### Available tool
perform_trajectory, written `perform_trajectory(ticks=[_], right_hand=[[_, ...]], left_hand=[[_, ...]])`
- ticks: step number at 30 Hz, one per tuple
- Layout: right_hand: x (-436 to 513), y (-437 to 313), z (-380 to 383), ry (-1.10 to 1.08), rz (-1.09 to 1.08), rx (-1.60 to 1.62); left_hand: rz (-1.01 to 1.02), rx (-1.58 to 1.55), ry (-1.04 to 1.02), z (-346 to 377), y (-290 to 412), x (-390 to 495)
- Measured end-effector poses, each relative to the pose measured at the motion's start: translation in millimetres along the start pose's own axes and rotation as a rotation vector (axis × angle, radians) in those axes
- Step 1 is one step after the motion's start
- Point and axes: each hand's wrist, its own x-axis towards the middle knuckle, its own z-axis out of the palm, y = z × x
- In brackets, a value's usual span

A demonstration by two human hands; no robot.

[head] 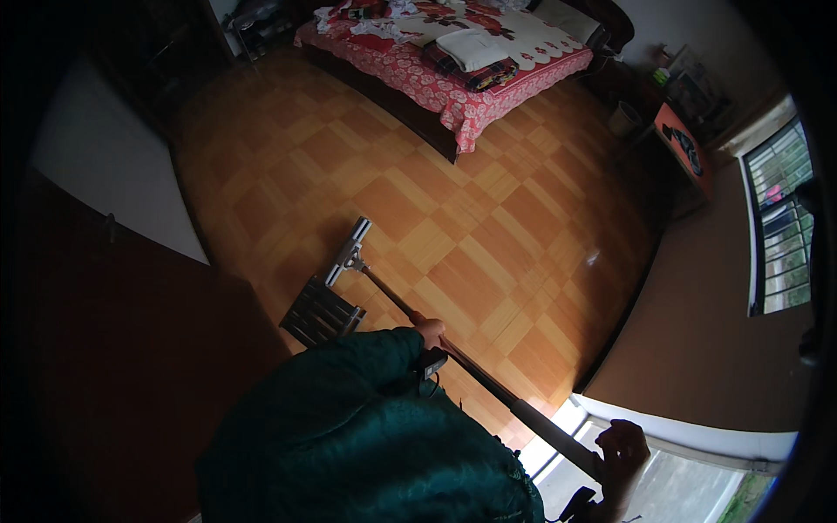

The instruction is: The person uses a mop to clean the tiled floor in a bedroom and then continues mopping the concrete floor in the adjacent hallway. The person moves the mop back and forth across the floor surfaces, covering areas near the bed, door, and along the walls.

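Observation:
A mop with a long dark pole [487, 379] runs diagonally from lower right to the middle of the floor. Its flat, pale grey mop head [348, 252] rests on the patterned wood-look floor [484, 268]. My left hand [430, 332], below a dark green sleeve, grips the pole partway along. At the thick upper end of the handle is my right hand [624, 448], its fingers bent and raised beside the handle. Whether they close around it is not clear. A dark slatted object [320, 314] stands just beside the mop head, partly hidden by my sleeve.
Ahead stands a bed [516, 95] with a red floral cover and folded blankets [474, 55]. A bin [624, 119] and an orange-topped table [683, 147] are at the right, near a barred window [781, 216]. A dark brown surface [144, 346] borders the left; a bright threshold [556, 435] lies lower right.

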Motion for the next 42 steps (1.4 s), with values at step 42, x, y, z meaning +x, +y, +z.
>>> perform_trajectory(ticks=[42], right_hand=[[124.9,-2.6,-18.7,-0.563,-0.523,0.145]], left_hand=[[0.53,-0.968,-0.173,152.3,-70.3,-160.8]])
